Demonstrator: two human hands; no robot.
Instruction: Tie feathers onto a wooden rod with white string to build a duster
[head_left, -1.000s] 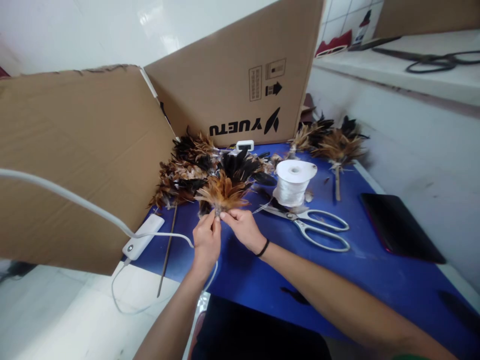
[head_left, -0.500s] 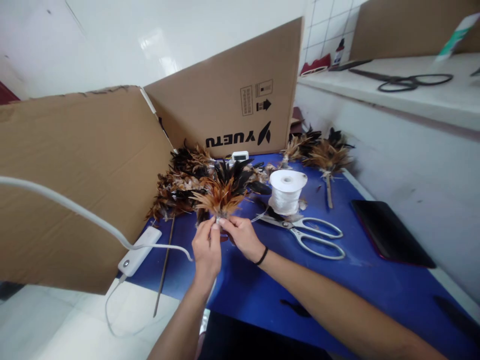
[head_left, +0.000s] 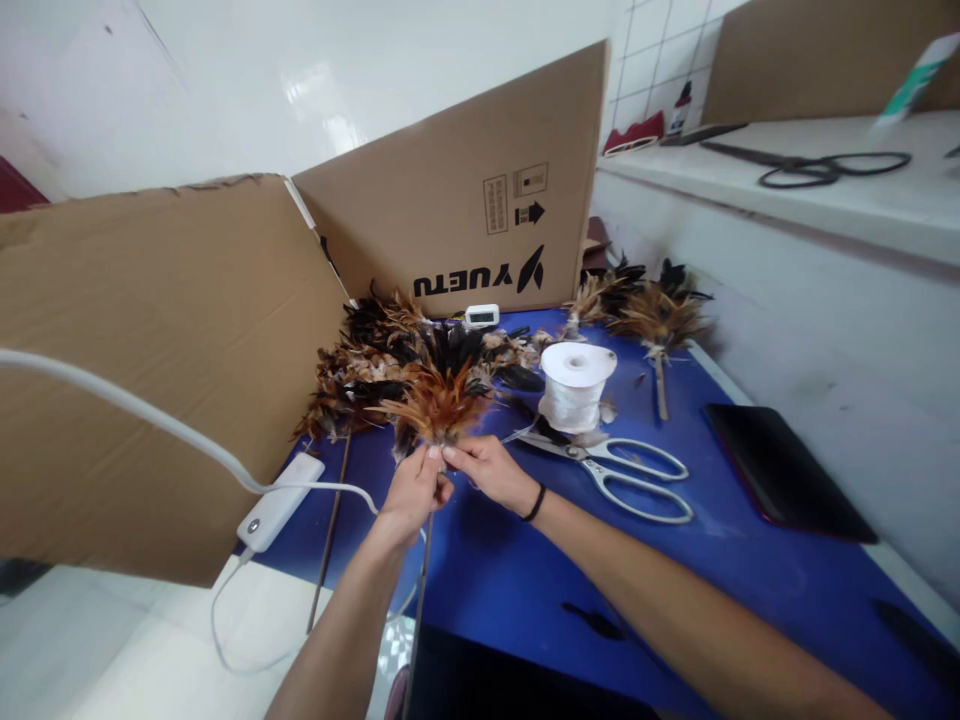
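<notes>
Both hands pinch the base of a feather duster with orange-brown and black feathers fanning away from me. My left hand is closed on it from the left, thumb on top. From the other side my right hand grips the same spot, fingertips almost touching the left thumb. A thin stick runs down from under the hands toward me. Right of them stands a white spool of ribbon, with a strand leading off toward my right hand. Silver-handled scissors lie open on the blue tabletop.
Piled feathers lie behind on the left, beside another stick. A white power bank with cables is at the left edge. Cardboard panels wall the back and left. A dark phone and more feather bundles lie right.
My left hand has turned and lowered slightly, its fingers now curled more under the bundle. The thin stick below the hands has come into view. The feathers have shifted a little.
</notes>
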